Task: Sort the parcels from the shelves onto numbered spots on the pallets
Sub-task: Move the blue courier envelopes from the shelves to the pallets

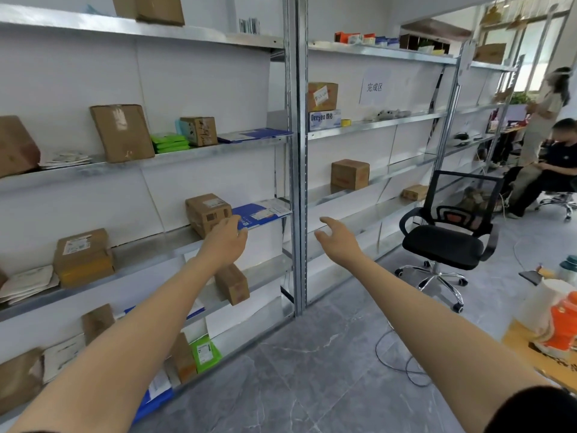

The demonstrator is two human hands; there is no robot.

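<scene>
Both my arms stretch out toward the metal shelf rack (295, 182). My left hand (226, 240) is at the front edge of the middle shelf, right before a small cardboard box (207, 214) and a flat blue envelope (260, 212); its fingertips are at the envelope's near corner and contact is unclear. My right hand (337, 237) hovers with relaxed fingers in front of the right bay, holding nothing. More brown parcels (82, 256) (123, 132) (349, 173) and green packets (170, 142) sit on other shelves. No pallet is in view.
A black office chair (446, 242) stands on the grey floor right of my right arm. Cables (402, 364) trail across the floor. Two people (543, 164) are at the far right. An orange and white bag (559, 326) sits on a low surface at the right edge.
</scene>
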